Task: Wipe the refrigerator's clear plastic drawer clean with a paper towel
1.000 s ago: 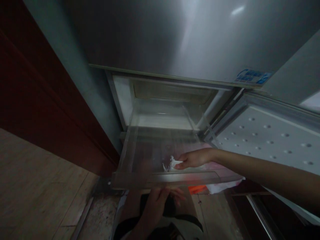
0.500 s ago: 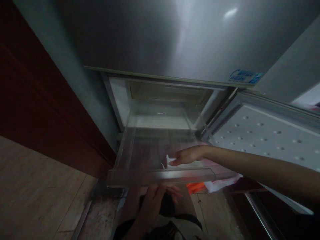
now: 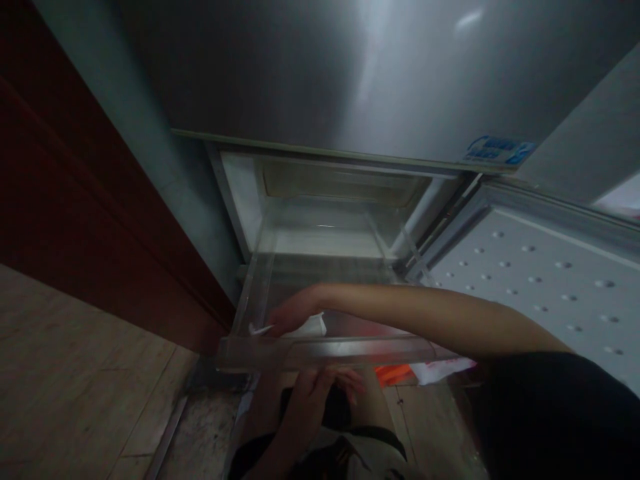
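My right hand [image 3: 295,310] is inside a pulled-out clear plastic drawer [image 3: 320,350], low at its front left. Its fingers close on a thin white cloth [image 3: 313,325], pressed to the drawer's inside; whether it is fabric or paper I cannot tell. One white end sticks out to the left of the fingers. My left hand [image 3: 327,385] is below the drawer's front edge, above my lap, its fingers stretched out to the right with nothing seen in them. Whether it touches the drawer is unclear.
The drawer extends from a lower fridge compartment [image 3: 320,240]. Its white inner door [image 3: 540,273] is swung out to the right. A steel upper door [image 3: 310,73] is overhead, a dark red wooden panel [image 3: 125,220] to the left. Orange [image 3: 395,375] and white plastic bags [image 3: 443,369] lie below right.
My right hand has swept the white cloth leftward, from the drawer's middle to its front left corner. More of my right arm and dark sleeve now shows. My left hand stays about where it was.
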`<state>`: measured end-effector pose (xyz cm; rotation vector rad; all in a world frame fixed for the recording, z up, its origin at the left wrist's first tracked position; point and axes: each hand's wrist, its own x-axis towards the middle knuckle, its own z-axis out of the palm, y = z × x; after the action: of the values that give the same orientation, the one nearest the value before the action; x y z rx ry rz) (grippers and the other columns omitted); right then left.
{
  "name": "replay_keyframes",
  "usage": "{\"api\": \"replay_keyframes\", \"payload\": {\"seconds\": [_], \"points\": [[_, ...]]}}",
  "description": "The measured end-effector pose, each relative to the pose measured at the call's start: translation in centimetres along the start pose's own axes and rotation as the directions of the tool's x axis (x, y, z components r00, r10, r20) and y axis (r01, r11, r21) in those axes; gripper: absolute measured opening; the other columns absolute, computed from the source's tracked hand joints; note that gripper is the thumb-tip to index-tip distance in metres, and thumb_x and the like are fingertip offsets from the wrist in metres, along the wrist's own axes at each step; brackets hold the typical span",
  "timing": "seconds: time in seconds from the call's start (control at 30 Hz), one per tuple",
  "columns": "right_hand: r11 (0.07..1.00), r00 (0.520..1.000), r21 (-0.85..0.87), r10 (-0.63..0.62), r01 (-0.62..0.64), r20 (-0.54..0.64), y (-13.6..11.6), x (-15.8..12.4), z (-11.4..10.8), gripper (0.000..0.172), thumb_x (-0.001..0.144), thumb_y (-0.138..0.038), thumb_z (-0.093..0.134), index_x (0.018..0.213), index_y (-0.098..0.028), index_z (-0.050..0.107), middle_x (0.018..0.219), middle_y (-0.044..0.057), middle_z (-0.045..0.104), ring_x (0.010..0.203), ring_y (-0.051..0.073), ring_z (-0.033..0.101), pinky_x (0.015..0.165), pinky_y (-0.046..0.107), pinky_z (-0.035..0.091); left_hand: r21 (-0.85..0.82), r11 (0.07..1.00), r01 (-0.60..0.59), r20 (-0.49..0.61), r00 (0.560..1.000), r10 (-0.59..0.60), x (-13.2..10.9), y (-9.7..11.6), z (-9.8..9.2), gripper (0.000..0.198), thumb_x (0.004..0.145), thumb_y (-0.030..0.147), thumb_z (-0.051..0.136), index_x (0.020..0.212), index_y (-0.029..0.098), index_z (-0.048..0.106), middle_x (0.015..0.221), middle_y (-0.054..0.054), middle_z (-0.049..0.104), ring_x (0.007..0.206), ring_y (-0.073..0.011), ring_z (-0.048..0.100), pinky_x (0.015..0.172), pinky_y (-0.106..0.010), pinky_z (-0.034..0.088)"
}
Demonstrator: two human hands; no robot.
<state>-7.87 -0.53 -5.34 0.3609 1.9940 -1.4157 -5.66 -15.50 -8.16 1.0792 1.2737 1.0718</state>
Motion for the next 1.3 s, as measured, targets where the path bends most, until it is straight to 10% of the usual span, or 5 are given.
{"api": "replay_keyframes", "payload": {"seconds": [0.23, 0.73, 1.3], "points": [[0.998, 0.997, -0.018, -0.065, 0.064, -0.051, 2.2, -3.0, 0.3, 0.027, 0.093, -0.017, 0.046, 0.088, -0.007, 0.070, 0.068, -0.002, 0.065, 0.067, 0.008, 0.055, 0.073, 0.019, 0.043, 0.009, 1.000, 0.005, -0.001, 1.000, -0.005, -0.2, -0.2, -0.2, 0.065, 0.088, 0.056, 0.030, 0.077, 0.011, 0.076, 0.070, -0.010, 0.074, 0.073, -0.0235, 0.069, 0.080, -0.035, 0.052], [0.961, 0.944, -0.037, 0.260, -0.272, -0.201, 10.5, -16.5, 2.3, 0.052, 0.088, -0.053, 0.043, 0.110, -0.011, 0.065, 0.102, 0.009, 0.067, 0.099, 0.022, 0.059, 0.091, 0.030, 0.043, 0.076, 0.997, 0.013, 0.030, 0.999, -0.015, -0.1, -0.4, -0.7, 0.055, 0.092, 0.040, 0.030, 0.067, 0.018, 0.075, 0.082, -0.006, 0.076, 0.088, -0.0213, 0.068, 0.088, -0.031, 0.048], [0.993, 0.970, 0.011, -0.110, 0.115, -0.215, 2.8, -2.9, 1.3, 0.033, 0.093, -0.032, 0.049, 0.081, -0.007, 0.067, 0.061, -0.003, 0.055, 0.061, 0.008, 0.045, 0.064, 0.020, 0.040, 0.065, 0.998, 0.002, 0.021, 1.000, -0.004, -0.1, -0.4, -0.5, 0.058, 0.092, 0.046, 0.029, 0.074, 0.017, 0.076, 0.074, -0.005, 0.075, 0.079, -0.0214, 0.069, 0.087, -0.032, 0.049]]}}
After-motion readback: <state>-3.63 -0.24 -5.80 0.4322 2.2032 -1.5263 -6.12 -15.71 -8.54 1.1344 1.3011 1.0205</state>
